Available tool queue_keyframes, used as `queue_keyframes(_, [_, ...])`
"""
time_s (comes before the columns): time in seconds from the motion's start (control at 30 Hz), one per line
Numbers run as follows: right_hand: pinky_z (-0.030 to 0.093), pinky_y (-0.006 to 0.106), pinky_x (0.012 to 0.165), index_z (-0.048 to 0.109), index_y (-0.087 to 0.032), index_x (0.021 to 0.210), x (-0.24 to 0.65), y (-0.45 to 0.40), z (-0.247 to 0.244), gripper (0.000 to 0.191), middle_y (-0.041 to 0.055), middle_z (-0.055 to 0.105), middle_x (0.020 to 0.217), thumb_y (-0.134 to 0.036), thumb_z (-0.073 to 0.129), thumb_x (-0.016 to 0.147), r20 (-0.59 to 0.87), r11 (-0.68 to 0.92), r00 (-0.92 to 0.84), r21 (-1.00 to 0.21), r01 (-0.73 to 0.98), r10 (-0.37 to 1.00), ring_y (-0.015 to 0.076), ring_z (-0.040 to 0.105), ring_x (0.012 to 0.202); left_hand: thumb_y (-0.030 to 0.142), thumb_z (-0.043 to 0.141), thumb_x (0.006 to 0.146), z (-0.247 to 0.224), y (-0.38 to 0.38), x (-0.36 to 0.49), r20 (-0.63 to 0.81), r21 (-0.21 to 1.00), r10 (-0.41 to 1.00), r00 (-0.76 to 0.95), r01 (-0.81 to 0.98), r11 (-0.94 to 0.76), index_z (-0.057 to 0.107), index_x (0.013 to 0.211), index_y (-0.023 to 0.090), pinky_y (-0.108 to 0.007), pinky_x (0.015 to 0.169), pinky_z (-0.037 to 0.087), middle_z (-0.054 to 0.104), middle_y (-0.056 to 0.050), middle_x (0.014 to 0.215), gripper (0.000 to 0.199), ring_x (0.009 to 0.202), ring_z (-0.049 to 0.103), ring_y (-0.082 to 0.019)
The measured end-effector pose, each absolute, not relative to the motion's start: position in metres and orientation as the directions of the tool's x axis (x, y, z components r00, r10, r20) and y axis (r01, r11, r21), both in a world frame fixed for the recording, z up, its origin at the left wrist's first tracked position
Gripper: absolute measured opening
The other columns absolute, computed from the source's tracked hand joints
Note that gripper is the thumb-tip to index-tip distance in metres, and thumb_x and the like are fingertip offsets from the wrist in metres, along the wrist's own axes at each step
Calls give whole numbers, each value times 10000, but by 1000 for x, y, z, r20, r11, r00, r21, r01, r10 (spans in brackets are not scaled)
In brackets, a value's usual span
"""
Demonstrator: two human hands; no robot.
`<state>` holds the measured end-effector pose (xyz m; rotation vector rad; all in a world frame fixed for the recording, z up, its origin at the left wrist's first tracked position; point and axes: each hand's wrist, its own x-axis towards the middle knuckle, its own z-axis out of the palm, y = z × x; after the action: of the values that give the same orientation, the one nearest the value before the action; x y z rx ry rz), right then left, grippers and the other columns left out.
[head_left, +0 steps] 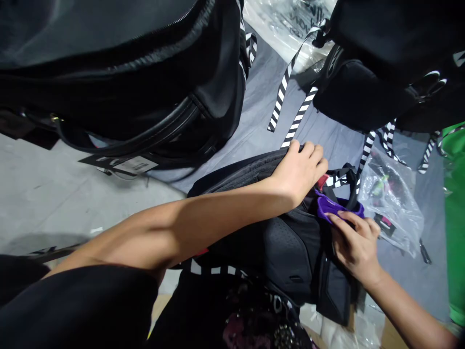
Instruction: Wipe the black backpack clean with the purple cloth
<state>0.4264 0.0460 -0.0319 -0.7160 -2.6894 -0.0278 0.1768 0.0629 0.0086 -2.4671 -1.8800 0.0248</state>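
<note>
A black backpack [286, 242] lies in front of me with black-and-white checked straps at its top. My left hand [303, 169] rests on its upper edge, fingers curled over the black fabric; what they hold, if anything, is hard to make out. Beside the checked strap, a purple cloth [329, 206] shows at the bag's top end. My right hand [358, 242] has its fingers closed on the near edge of this purple piece.
A large black bag [152, 97] with a paper tag [134, 165] fills the upper left. More black bags [363, 92] with striped straps are at the upper right. A clear plastic bag [392, 198] lies right of my hands, beside green material [456, 218].
</note>
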Motion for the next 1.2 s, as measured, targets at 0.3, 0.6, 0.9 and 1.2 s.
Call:
queue_keyframes(0.3, [438,409,827,533,-207,1210,368,43,-18,276,98,619,1058,-254,483,943,270,684,-655,-502,530,706,222,587,923,192,438,881,7,65,179,5,-71,971,238,969,-237,424,1391,213,-476,1048,343,385,-97,1471,511,1289,383,-301])
queue_keyframes(0.6, [264,470,1003,562,-93,1139,353,79,-9,335,113,684,985,-332,381,990,14,990,-989,-2,144,144,276,486,1105,209,436,903,7,65,178,15,-36,971,237,971,-236,454,1364,229,-472,1053,335,410,-97,1448,462,1278,393,-292])
queue_keyframes(0.9, [239,492,1027,535,-114,1186,357,72,-12,325,95,677,1095,-336,408,986,9,973,-973,-16,230,230,268,492,1106,192,444,891,7,64,177,23,13,970,242,970,-243,463,1356,206,-479,1054,327,416,-106,1433,465,1270,396,-301])
queue_keyframes(1.2, [247,499,1033,560,-126,1119,355,71,-13,283,69,699,977,-336,429,981,43,968,-968,-40,247,249,254,515,1045,204,435,902,8,64,178,27,-20,971,238,971,-237,463,1350,210,-454,1026,349,426,-105,1425,449,1268,403,-289])
